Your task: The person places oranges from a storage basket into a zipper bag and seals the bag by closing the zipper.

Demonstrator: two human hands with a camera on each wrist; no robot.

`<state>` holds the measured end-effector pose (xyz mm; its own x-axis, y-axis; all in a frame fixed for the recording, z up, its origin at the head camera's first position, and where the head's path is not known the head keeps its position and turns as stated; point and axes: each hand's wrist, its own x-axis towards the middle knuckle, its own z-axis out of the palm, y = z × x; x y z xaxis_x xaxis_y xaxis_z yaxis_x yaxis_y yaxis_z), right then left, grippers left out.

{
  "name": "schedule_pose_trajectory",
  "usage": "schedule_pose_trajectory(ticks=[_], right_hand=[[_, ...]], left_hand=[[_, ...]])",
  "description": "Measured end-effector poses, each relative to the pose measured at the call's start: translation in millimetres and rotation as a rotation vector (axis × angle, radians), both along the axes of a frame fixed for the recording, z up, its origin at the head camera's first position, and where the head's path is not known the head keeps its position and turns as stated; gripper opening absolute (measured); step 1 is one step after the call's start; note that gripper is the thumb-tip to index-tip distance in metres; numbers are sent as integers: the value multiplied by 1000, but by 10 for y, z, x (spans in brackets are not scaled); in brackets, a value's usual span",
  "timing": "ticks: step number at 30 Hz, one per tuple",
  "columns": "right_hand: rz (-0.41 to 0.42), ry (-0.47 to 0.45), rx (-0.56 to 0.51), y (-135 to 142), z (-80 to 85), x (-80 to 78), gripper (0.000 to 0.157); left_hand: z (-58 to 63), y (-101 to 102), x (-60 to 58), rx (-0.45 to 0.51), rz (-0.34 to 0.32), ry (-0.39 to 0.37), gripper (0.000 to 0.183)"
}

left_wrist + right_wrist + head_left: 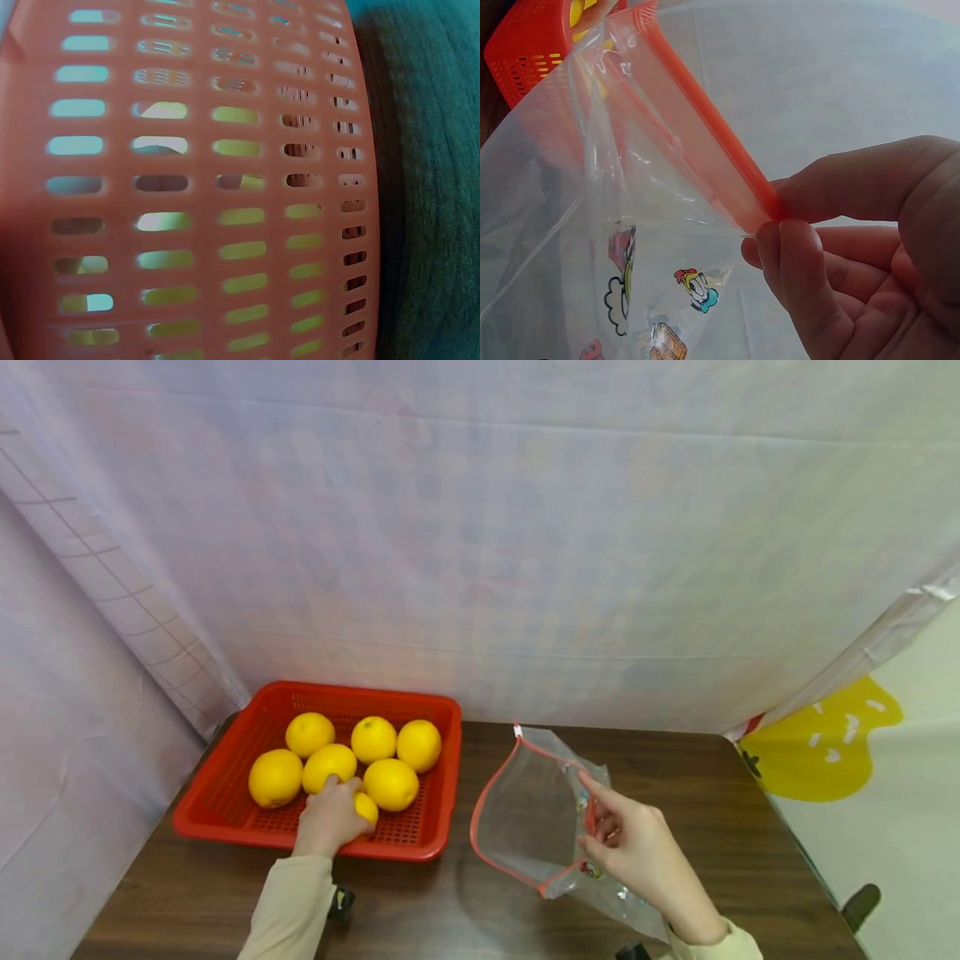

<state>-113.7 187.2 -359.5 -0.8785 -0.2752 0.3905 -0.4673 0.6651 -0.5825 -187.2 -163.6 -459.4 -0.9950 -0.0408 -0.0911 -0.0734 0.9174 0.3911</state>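
Note:
In the head view my left hand [332,817] reaches over the near rim of a red basket [217,832], its fingers round a yellow orange [366,808] that it partly covers. Other oranges [372,741] lie close around it. To the right, a clear zip bag [525,810] with red edging gapes toward the basket. My right hand [637,843] pinches the bag's red edge between thumb and fingers, plainly seen in the right wrist view, where cartoon prints mark the plastic. Only the basket's slotted wall [202,202] fills the left wrist view, hiding the left hand.
Both containers are on a dark wooden table [720,810], basket left and bag right of centre. A pale patterned curtain [480,543] hangs behind and along the left side. At the right edge is a yellow printed shape [832,752] on a white surface.

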Motion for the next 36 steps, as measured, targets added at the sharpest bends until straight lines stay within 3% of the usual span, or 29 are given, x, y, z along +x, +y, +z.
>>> schedule_pose_trajectory(ticks=[11, 24, 36], right_hand=[[8, -7, -8, 11, -3, -15, 63], [-20, -34, 14, -3, 40, -21, 63], [-17, -52, 9, -7, 37, -28, 63]], left_hand=[[6, -36, 28, 82, 13, 44, 60], [23, -58, 85, 103, 33, 105, 59], [204, -44, 140, 222, 36, 161, 61]])
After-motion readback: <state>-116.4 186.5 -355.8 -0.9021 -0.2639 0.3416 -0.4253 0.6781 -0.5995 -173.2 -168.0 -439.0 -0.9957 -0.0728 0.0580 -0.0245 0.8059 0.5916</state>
